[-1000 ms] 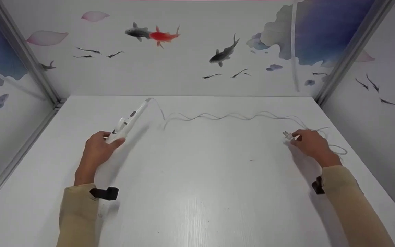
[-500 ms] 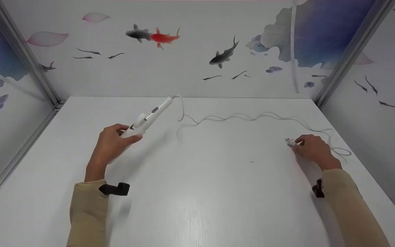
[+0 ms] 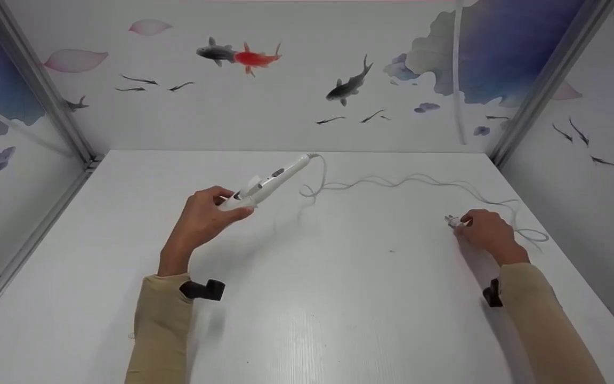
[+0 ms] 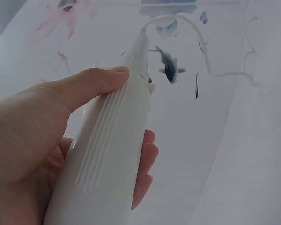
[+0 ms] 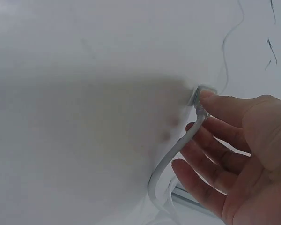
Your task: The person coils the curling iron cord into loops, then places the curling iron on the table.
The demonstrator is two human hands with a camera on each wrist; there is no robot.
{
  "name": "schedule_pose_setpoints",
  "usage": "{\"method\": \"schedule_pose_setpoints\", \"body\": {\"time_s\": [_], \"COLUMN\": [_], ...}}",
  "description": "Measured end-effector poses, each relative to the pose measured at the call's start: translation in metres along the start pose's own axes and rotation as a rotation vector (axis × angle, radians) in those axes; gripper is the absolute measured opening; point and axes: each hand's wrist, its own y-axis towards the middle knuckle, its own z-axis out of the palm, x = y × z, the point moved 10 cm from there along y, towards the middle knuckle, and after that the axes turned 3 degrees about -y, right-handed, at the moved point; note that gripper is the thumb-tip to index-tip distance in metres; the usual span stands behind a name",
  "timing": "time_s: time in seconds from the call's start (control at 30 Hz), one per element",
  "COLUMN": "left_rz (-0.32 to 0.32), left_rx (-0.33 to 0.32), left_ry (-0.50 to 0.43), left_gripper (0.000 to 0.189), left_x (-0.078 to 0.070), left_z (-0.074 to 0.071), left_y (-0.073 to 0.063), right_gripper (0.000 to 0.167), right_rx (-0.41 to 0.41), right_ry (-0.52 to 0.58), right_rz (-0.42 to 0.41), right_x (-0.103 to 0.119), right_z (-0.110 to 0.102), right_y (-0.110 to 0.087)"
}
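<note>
My left hand [image 3: 203,218] grips the near end of a white curling iron [image 3: 280,178], which is tilted with its cord end up and to the right. A lever stands out from its upper side, and a dark switch patch sits further along. In the left wrist view, the thumb lies along the ribbed white body [image 4: 107,140] and the fingers wrap beneath. At the right, my right hand [image 3: 488,232] pinches the white plug [image 3: 452,220] between thumb and fingers, its prongs pointing left. The right wrist view shows the plug [image 5: 206,91] close to the table, partly hidden by the thumb.
A thin white cord [image 3: 392,182] runs wavily along the back of the white table [image 3: 317,298] and loops beside the right hand. Walls [image 3: 296,122] printed with fish enclose the table at the back and both sides.
My left hand has carried the curling iron to the right, tilting it flatter, and the cord's left end has shifted right with it. My right hand has come slightly nearer, still holding the plug.
</note>
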Motion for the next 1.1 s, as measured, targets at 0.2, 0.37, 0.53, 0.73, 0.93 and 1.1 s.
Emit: {"method": "schedule_pose_setpoints", "body": {"time_s": [0.2, 0.37, 0.53, 0.73, 0.93, 1.1], "left_rz": [0.038, 0.076, 0.126, 0.148, 0.167, 0.177], "left_rx": [0.019, 0.053, 0.073, 0.091, 0.104, 0.129], "left_ry": [0.013, -0.019, -0.064, -0.104, -0.108, -0.117], "left_gripper": [0.060, 0.059, 0.057, 0.054, 0.053, 0.053], "left_x": [-0.016, -0.028, -0.042, -0.052, -0.056, -0.054], "left_z": [0.017, 0.027, 0.029, 0.030, 0.030, 0.032], "left_y": [0.003, 0.001, -0.003, -0.008, -0.011, -0.010], "right_gripper": [0.052, 0.048, 0.037, 0.033, 0.031, 0.030], "right_rx": [0.014, -0.070, -0.224, -0.330, -0.342, -0.321], "right_ry": [0.013, 0.094, 0.226, 0.351, 0.416, 0.474], "right_rz": [-0.003, -0.040, -0.104, -0.191, -0.289, -0.401], "right_x": [0.010, 0.033, 0.068, 0.109, 0.149, 0.183], "right_z": [0.001, -0.008, -0.028, -0.050, -0.058, -0.064], "right_y": [0.000, -0.005, -0.015, -0.030, -0.049, -0.066]}}
